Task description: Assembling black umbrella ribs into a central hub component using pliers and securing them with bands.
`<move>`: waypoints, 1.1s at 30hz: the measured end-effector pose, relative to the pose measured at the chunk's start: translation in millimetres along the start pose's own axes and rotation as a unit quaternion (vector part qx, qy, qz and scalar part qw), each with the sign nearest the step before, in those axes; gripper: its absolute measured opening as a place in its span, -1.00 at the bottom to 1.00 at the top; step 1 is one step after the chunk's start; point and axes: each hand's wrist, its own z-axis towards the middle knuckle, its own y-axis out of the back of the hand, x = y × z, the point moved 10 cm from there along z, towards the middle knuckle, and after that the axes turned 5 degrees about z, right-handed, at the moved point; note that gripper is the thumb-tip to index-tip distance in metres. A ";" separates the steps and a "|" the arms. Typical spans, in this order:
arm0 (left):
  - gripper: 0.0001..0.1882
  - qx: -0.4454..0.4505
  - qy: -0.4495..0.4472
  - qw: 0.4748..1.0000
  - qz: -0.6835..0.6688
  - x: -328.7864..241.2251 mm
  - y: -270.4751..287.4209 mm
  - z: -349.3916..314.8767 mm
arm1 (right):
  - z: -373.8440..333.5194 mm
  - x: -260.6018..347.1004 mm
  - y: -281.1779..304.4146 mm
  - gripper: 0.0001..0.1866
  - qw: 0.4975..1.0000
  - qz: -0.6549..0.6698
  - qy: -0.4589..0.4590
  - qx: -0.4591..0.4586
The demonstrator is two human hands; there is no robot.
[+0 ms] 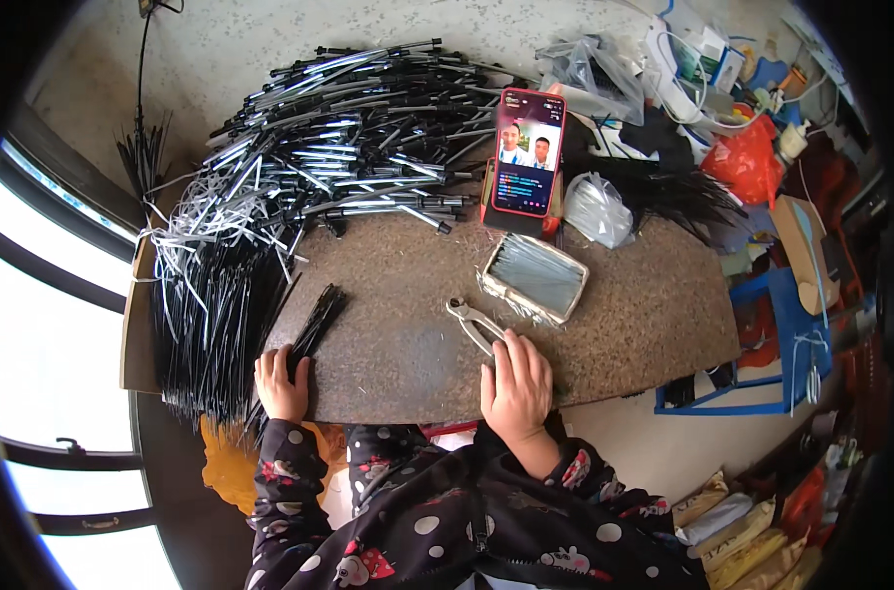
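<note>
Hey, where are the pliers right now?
In the head view, the pliers lie on the table just right of centre, handles at the right hand, with the tray beyond, to the right.

Propped upright at centre rear: smartphone (526, 152) in pink-red case, screen lit, two people on display. Behind, at left: pale speckled wall (240, 25). At right rear: red plastic bag (744, 162). Nearer, at right: tan cardboard box (793, 246), close to blue frame (787, 315). At far left: dark-framed window (59, 359), brightly lit. At lower right: packages (747, 531) side by side. At lower left: orange-yellow plastic bag (229, 467), partly hidden.
</note>
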 end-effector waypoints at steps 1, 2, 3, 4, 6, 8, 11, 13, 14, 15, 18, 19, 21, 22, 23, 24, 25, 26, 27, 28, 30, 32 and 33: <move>-0.67 0.002 0.003 1.000 0.004 -0.5 0.0 0.9 | 0.3 -0.5 -0.2 -0.59 1.000 0.004 0.001 0.003; -0.67 0.009 0.009 1.000 0.007 0.0 -0.6 2.0 | 1.1 0.1 -1.3 -0.58 1.000 0.009 0.002 0.010; -0.67 0.015 0.015 1.000 0.010 0.5 -0.9 2.9 | 1.8 0.7 -2.1 -0.57 1.000 0.013 0.004 0.017; -0.67 0.020 0.021 1.000 0.013 0.5 -1.0 3.4 | 1.8 0.5 -2.4 -0.56 1.000 0.017 0.006 0.023; -0.67 0.022 0.024 0.999 0.015 0.0 -1.8 1.5 | -0.3 -0.7 -2.5 -0.56 0.999 0.023 0.008 0.032; -0.67 0.024 0.024 0.999 0.013 -0.6 -2.7 0.3 | -0.7 -1.1 -4.5 -0.55 0.998 0.030 0.010 0.047; -0.66 0.020 0.028 0.999 0.020 0.6 -1.1 -2.2 | -0.1 0.7 -4.4 -0.54 0.998 0.035 0.015 0.051; -0.66 0.020 0.028 0.999 0.022 1.0 -1.7 -3.6 | -1.3 1.3 -5.7 -0.54 0.998 0.037 0.014 0.054; -0.66 0.018 0.030 0.999 0.022 1.8 -2.5 -4.0 | -0.7 1.2 -5.4 -0.55 0.998 0.035 0.015 0.049; -0.66 0.016 0.031 0.999 0.020 2.7 -3.1 -4.0 | 0.2 1.0 -5.1 -0.55 0.998 0.032 0.016 0.045; -0.67 0.026 0.037 0.999 0.022 7.7 -4.5 -5.1 | -0.5 1.6 -3.0 -0.57 0.999 0.027 0.017 0.031; -0.67 0.037 0.041 0.998 0.025 10.4 -6.3 -4.4 | -0.6 2.1 -1.6 -0.58 0.999 0.025 0.018 0.022; -0.68 0.045 0.044 0.998 0.024 13.7 -8.7 -2.6 | -0.3 2.8 0.5 -0.59 1.000 0.019 0.019 0.008; -0.68 0.043 0.036 0.998 0.035 11.6 -10.8 -1.5 | 0.5 2.6 1.7 -0.60 1.000 0.016 0.022 0.001; -0.69 0.042 0.029 0.998 0.047 10.6 -11.9 -1.8 | -0.4 3.8 3.0 -0.61 1.000 0.014 0.025 -0.005; -0.70 0.040 0.022 0.997 0.058 10.8 -12.9 -1.4 | -1.8 5.5 4.5 -0.62 0.999 0.012 0.028 -0.011; -0.70 0.038 0.021 0.998 0.054 13.7 -14.6 -0.3 | -3.5 7.3 5.1 -0.62 0.999 0.008 0.028 -0.014; -0.70 0.065 0.003 0.997 0.033 12.6 -24.0 2.5 | -3.9 8.4 5.8 -0.63 0.999 0.008 0.031 -0.015; -0.70 0.092 -0.016 0.996 0.011 10.9 -32.9 5.4 | -4.2 9.4 6.4 -0.65 0.999 0.009 0.035 -0.016; -0.70 0.118 -0.034 0.992 -0.010 5.7 -37.8 10.6 | -3.4 9.4 7.1 -0.66 0.999 0.009 0.039 -0.017; -0.74 0.113 -0.040 0.993 0.014 -3.3 -38.9 21.9 | -1.4 6.1 5.4 -0.67 0.999 0.006 0.052 0.001; -0.79 0.115 -0.052 0.989 0.075 -18.1 -34.3 28.0 | -2.5 3.5 0.1 -0.68 0.996 0.012 0.070 0.047; -0.79 0.116 -0.051 0.990 0.068 -24.0 -32.7 30.4 | -2.8 0.2 4.1 -0.68 0.996 0.006 0.071 0.050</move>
